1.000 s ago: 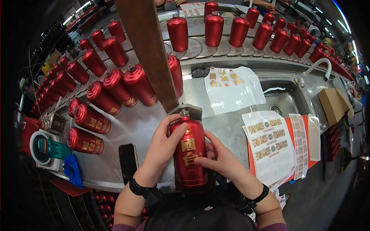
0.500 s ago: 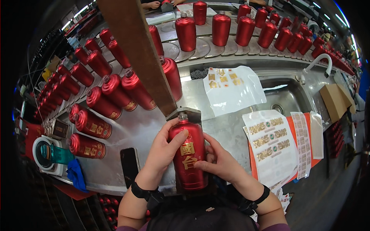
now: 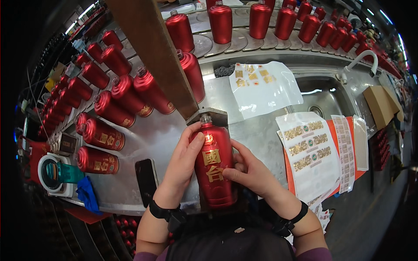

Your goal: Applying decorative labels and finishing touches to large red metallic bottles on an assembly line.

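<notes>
Metal worktop (image 3: 257,139), glossy red bottle (image 3: 216,163) (gold-lettered, clear-necked), left fingers (image 3: 197,142) and right fingers (image 3: 236,175) gripping it

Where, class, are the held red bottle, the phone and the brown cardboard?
Held red bottle (image 3: 214,163): head view, front of its body.
Phone (image 3: 146,182): head view, its dark screen.
Brown cardboard (image 3: 379,107): head view, its larger flat panel.

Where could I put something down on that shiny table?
Maybe on the bare table between the phone and the red bottles behind it, or between the right hand and the white sticker sheet. It's crowded at left with those bottles, at right with papers.
</notes>
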A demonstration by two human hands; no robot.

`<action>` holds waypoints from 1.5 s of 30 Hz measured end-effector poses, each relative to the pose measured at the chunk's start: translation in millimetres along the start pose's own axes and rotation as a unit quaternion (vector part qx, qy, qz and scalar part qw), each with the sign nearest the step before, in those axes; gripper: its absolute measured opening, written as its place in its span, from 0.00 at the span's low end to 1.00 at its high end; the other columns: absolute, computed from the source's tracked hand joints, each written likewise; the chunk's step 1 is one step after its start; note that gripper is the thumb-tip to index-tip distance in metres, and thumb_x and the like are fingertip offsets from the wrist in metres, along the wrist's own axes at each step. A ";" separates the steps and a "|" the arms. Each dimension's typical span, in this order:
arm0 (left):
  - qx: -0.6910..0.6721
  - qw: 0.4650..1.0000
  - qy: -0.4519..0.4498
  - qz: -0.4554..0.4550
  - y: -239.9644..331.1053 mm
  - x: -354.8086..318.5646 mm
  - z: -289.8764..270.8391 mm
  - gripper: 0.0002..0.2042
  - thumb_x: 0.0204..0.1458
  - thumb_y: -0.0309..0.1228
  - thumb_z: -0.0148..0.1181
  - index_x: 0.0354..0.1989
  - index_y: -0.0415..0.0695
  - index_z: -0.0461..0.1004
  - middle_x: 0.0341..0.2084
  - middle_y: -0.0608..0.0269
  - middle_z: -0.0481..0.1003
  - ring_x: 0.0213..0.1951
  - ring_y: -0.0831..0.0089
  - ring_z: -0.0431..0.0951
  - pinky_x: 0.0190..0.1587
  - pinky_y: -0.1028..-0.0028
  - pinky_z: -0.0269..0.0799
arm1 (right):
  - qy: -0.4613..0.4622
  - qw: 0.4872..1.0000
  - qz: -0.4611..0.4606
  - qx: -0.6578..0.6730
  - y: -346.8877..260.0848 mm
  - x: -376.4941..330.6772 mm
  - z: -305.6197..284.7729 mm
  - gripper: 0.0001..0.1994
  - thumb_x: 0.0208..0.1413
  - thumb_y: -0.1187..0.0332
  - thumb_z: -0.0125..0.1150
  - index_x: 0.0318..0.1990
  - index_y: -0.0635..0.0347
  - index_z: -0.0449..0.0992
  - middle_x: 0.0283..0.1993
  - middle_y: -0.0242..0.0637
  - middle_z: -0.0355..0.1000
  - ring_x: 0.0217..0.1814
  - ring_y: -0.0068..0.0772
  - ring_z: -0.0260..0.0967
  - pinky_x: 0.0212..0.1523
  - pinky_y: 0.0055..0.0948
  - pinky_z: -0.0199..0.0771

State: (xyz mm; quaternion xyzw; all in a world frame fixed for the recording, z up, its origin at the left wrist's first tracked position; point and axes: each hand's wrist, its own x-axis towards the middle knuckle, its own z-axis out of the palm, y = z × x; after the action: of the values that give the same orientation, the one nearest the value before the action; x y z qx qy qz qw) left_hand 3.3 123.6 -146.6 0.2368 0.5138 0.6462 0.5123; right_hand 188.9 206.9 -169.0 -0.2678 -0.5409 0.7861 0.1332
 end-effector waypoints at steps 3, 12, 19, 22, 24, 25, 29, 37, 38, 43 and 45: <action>-0.017 1.000 -0.003 -0.006 -3.4 -4.6 -4.3 0.27 0.67 0.38 0.54 0.69 0.38 0.57 0.57 0.57 0.70 0.58 0.74 0.71 0.62 0.72 0.66 | 0.001 1.000 0.002 0.031 2.4 -0.6 -0.2 0.46 0.55 0.63 0.73 0.76 0.58 0.48 0.60 0.42 0.73 0.27 0.07 0.55 0.30 0.12 0.61; 0.082 0.996 0.012 0.017 -1.7 -19.1 -1.8 0.39 0.61 0.33 0.63 0.74 0.36 0.46 0.63 0.51 0.64 0.64 0.69 0.66 0.67 0.68 0.61 | 0.014 1.000 -0.005 -0.015 -6.5 -4.0 5.7 0.50 0.50 0.67 0.77 0.76 0.61 0.47 0.52 0.38 0.74 0.27 0.06 0.57 0.29 0.11 0.60; 0.065 0.998 0.001 0.012 -2.0 -18.1 -3.5 0.39 0.61 0.35 0.64 0.74 0.35 0.46 0.64 0.50 0.64 0.64 0.68 0.66 0.67 0.67 0.60 | 0.006 1.000 0.000 -0.009 -14.3 -4.8 7.0 0.53 0.47 0.68 0.80 0.76 0.61 0.47 0.49 0.36 0.74 0.27 0.06 0.58 0.28 0.10 0.59; 0.060 0.998 0.002 0.013 -3.0 -18.5 -3.8 0.40 0.61 0.35 0.64 0.74 0.35 0.46 0.64 0.50 0.64 0.65 0.68 0.65 0.67 0.67 0.60 | 0.004 0.999 0.039 -0.023 -19.6 -6.4 8.0 0.52 0.46 0.78 0.76 0.76 0.57 0.48 0.66 0.42 0.67 0.31 0.07 0.57 0.34 0.11 0.62; 0.057 0.998 0.003 0.013 -5.4 -18.9 -5.1 0.40 0.61 0.34 0.64 0.74 0.35 0.45 0.64 0.50 0.64 0.65 0.68 0.65 0.68 0.67 0.59 | -0.006 0.999 0.031 -0.025 -20.5 -7.6 7.4 0.50 0.49 0.77 0.74 0.76 0.57 0.47 0.65 0.42 0.67 0.34 0.08 0.61 0.36 0.12 0.64; 0.074 0.997 -0.002 0.017 -7.4 -20.7 -6.3 0.42 0.60 0.33 0.64 0.75 0.36 0.43 0.65 0.51 0.63 0.66 0.67 0.64 0.68 0.67 0.59 | -0.004 0.999 0.032 -0.026 -17.7 -7.1 6.3 0.50 0.49 0.77 0.74 0.76 0.57 0.47 0.65 0.42 0.67 0.34 0.08 0.61 0.36 0.12 0.64; 0.091 0.991 -0.082 0.050 -14.5 -35.5 -11.7 0.46 0.58 0.29 0.66 0.76 0.39 0.37 0.67 0.53 0.60 0.67 0.67 0.62 0.69 0.66 0.58 | 0.015 0.999 0.015 0.037 -11.2 -4.8 2.9 0.46 0.53 0.71 0.74 0.76 0.59 0.49 0.56 0.40 0.74 0.28 0.06 0.58 0.31 0.11 0.61; 0.040 0.995 -0.089 0.019 -16.4 -39.4 -9.2 0.47 0.55 0.24 0.66 0.77 0.41 0.36 0.68 0.54 0.59 0.67 0.68 0.63 0.68 0.65 0.60 | 0.012 0.999 0.013 0.038 -12.6 -4.4 6.0 0.45 0.53 0.73 0.73 0.75 0.62 0.50 0.57 0.42 0.72 0.28 0.06 0.57 0.32 0.11 0.62; 0.034 0.995 -0.091 0.020 -16.8 -39.3 -9.7 0.47 0.55 0.24 0.66 0.77 0.41 0.36 0.68 0.55 0.59 0.67 0.68 0.63 0.68 0.65 0.60 | 0.014 0.999 0.016 0.031 -13.4 -4.6 6.1 0.46 0.53 0.74 0.73 0.75 0.62 0.50 0.57 0.42 0.72 0.28 0.06 0.57 0.32 0.11 0.62; 0.024 0.995 -0.097 0.012 -14.0 -39.7 -9.2 0.47 0.56 0.25 0.66 0.77 0.40 0.36 0.68 0.55 0.59 0.67 0.69 0.63 0.68 0.66 0.59 | 0.012 0.999 0.019 0.042 -12.7 -5.3 5.8 0.46 0.53 0.74 0.73 0.75 0.62 0.49 0.58 0.43 0.71 0.29 0.05 0.57 0.32 0.11 0.62; 0.027 0.995 -0.096 0.011 -13.3 -40.2 -8.9 0.47 0.56 0.25 0.66 0.77 0.40 0.36 0.68 0.55 0.59 0.67 0.69 0.63 0.68 0.66 0.59 | 0.009 0.999 0.017 0.037 -12.4 -5.5 4.9 0.46 0.53 0.74 0.73 0.75 0.62 0.49 0.59 0.43 0.71 0.29 0.05 0.57 0.32 0.11 0.62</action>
State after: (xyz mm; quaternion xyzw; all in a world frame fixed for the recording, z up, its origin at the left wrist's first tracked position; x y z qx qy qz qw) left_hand 16.1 82.7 -153.0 0.3168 0.4772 0.6119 0.5454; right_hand 189.7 205.0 -154.7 -0.2788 -0.5055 0.8054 0.1343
